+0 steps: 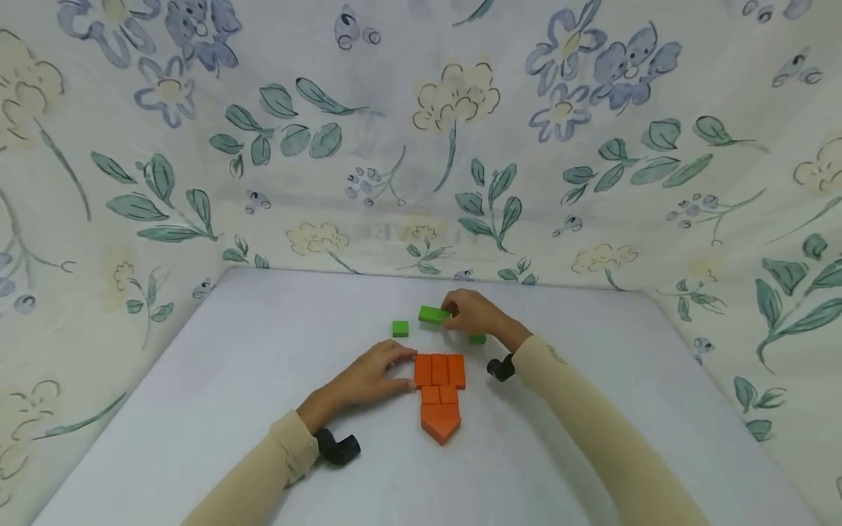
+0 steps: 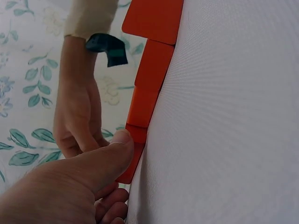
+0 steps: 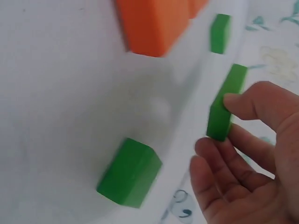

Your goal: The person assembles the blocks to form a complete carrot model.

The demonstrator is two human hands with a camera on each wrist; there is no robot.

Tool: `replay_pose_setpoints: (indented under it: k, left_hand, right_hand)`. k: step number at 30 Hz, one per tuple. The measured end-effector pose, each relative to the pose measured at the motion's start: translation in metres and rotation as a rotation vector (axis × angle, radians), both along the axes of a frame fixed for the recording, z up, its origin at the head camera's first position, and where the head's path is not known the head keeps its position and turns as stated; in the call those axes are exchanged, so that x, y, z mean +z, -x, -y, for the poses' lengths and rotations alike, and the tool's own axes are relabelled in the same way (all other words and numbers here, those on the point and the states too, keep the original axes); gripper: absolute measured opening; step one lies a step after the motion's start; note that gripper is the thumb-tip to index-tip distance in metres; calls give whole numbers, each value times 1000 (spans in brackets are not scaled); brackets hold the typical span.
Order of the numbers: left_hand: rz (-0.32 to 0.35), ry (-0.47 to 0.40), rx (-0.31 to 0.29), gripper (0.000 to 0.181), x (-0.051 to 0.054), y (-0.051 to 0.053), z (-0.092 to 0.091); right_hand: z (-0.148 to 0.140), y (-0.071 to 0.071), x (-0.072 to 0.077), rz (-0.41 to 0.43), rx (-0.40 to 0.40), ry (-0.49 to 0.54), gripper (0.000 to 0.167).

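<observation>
Beyond the orange blocks (image 1: pixel 449 394) on a smooth white table (image 1: pixel 395 482), backed by cloth (image 1: pixel 395 95) showing flowers, leaves and faint lettering (image 1: pixel 408 232) too dim to read, my right hand (image 1: pixel 476 312) pinches one end of a long green block (image 1: pixel 431 315) between thumb and fingers; my left hand (image 1: pixel 368 376), thumb and forefinger parted, touches the orange blocks' left side, holding nothing

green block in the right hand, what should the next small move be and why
Probably ease the long green block toward the orange row's far edge: the right hand pinches it, apart from the row, while the left hand touches the row's left side and could steady it.
</observation>
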State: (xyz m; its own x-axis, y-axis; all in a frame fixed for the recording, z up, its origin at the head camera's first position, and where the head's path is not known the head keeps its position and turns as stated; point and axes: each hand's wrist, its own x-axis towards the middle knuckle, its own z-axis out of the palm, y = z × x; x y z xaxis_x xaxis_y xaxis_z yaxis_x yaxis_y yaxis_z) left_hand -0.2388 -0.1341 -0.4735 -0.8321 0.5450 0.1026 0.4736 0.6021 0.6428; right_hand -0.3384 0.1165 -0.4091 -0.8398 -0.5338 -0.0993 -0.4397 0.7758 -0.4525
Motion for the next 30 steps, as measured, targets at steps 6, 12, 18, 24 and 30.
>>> replay_pose_setpoints:
  k: [6,12,18,24,30]
  left_hand:
    - [2,-16,19,57,3,0,3]
    - [6,-21,-3,58,2,-1,2]
    - [9,-15,0,58,0,-1,1]
    - [34,-38,-10,59,-1,-2,0]
    - [26,-35,-13,58,1,-2,1]
  right_hand:
    - [-7,-17,8,9,55,33,28]
    - [-16,-43,2,32,77,65,27]
    - [-20,-52,-7,8,45,109,27]
    - [-15,-48,-14,51,37,44,25]
    - [-14,-44,-11,100,50,6,25]
